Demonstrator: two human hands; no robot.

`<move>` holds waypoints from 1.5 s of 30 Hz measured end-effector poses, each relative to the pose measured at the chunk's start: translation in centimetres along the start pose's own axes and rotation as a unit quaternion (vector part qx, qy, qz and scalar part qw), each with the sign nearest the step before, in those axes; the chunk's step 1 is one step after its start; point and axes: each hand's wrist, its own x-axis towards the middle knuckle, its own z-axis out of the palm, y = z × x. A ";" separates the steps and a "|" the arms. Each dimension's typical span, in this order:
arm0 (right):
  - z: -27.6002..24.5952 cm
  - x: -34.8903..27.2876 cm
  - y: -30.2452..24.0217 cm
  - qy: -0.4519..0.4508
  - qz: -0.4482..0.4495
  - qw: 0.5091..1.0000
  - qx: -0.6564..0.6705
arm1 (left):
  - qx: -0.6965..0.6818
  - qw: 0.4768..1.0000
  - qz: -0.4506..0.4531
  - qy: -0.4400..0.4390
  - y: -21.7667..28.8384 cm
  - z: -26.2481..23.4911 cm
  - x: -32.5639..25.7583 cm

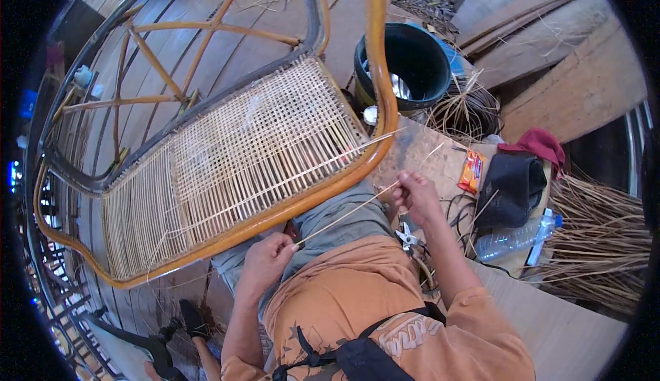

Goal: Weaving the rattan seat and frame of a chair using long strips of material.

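A thin, pale cane strand [346, 215] is stretched between my two hands, above my lap. My left hand [267, 260] pinches its lower left end, just below the chair's orange-brown rail. Higher and to the right, my right hand [416, 194] is closed on the other end. Across my thighs rests a rattan chair frame [275, 217], tilted, with a woven cane panel [240, 133] inside it. The panel's far part shows a crossed weave; nearer me mostly parallel strips run. Some loose strand ends stick out over the near rail.
Behind the chair's right corner stands a dark bucket [416, 58]. At my right lie pliers [408, 237], an orange packet [471, 171], a black pouch [509, 192], a plastic bottle [512, 240] and a large bundle of cane [598, 236]. Boards [570, 71] lean beyond.
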 end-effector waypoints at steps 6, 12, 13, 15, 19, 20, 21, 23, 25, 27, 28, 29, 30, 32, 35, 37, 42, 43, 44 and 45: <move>-5.9 3.5 -4.0 0.080 -0.076 0.991 -0.080 | 0.082 0.996 -0.024 -0.008 -1.2 -0.3 -0.4; -9.8 4.1 -11.4 0.298 -0.085 0.784 -0.537 | 0.209 0.978 0.016 0.026 -0.1 0.4 -0.2; -10.5 4.6 -11.9 0.297 -0.083 0.784 -0.538 | 0.257 0.965 0.018 0.047 -0.1 0.5 0.0; -11.5 6.0 -13.0 0.314 -0.291 0.721 -0.546 | 0.293 0.954 0.026 0.065 -0.8 0.0 0.4; -13.7 12.6 -15.1 0.242 -0.277 0.832 -0.415 | 0.298 0.946 0.075 0.100 -2.0 -0.8 1.0; -13.8 13.7 -15.4 0.240 -0.275 0.833 -0.416 | 0.298 0.947 0.072 0.099 -2.1 -0.8 0.9; -14.1 15.1 -15.6 0.239 -0.237 0.873 -0.353 | 0.289 0.950 0.070 0.090 -2.0 -0.8 0.8; -17.7 19.1 -15.7 0.202 -0.150 0.927 -0.280 | 0.276 0.955 0.072 0.079 -1.8 -0.7 0.7; -17.6 21.5 -14.4 0.271 -0.126 0.914 -0.275 | 0.243 0.967 0.028 0.071 -1.8 -0.6 0.2; -19.0 24.2 -13.3 0.285 -0.118 0.919 -0.246 | 0.225 0.971 0.012 0.077 -2.3 -0.3 -0.1; -19.1 25.2 -12.9 0.287 -0.054 0.936 -0.198 | 0.210 0.974 -0.006 0.085 -2.7 -0.3 -0.4; -19.1 26.3 -12.5 0.288 0.011 0.946 -0.149 | 0.211 0.974 -0.010 0.086 -3.1 -0.2 -0.7; -20.2 28.1 -11.8 0.289 0.012 0.946 -0.150 | 0.211 0.974 -0.017 0.085 -3.6 -0.1 -0.9; -24.8 31.6 -11.7 0.369 0.072 0.910 -0.174 | 0.204 0.976 -0.015 0.077 -3.9 0.4 -0.3; -22.3 30.6 -9.2 0.263 -0.008 0.956 -0.133 | 0.217 0.972 -0.056 0.071 -3.5 -0.2 -1.3; -23.2 30.5 -9.2 0.248 -0.091 0.959 -0.101 | 0.203 0.975 -0.061 0.068 -3.7 0.0 -0.8; -22.6 27.3 -9.8 0.175 -0.099 0.976 -0.083 | 0.187 0.979 -0.051 0.071 -3.4 0.3 0.0; -19.9 25.5 -10.5 0.213 -0.143 0.953 -0.162 | 0.184 0.979 -0.044 0.080 -3.3 0.3 -0.2; -18.5 24.2 -11.4 0.254 -0.189 0.918 -0.239 | 0.184 0.979 -0.042 0.080 -3.0 0.4 0.0; -18.7 23.5 -12.2 0.273 -0.225 0.889 -0.290 | 0.166 0.982 -0.027 0.083 -2.6 0.5 0.2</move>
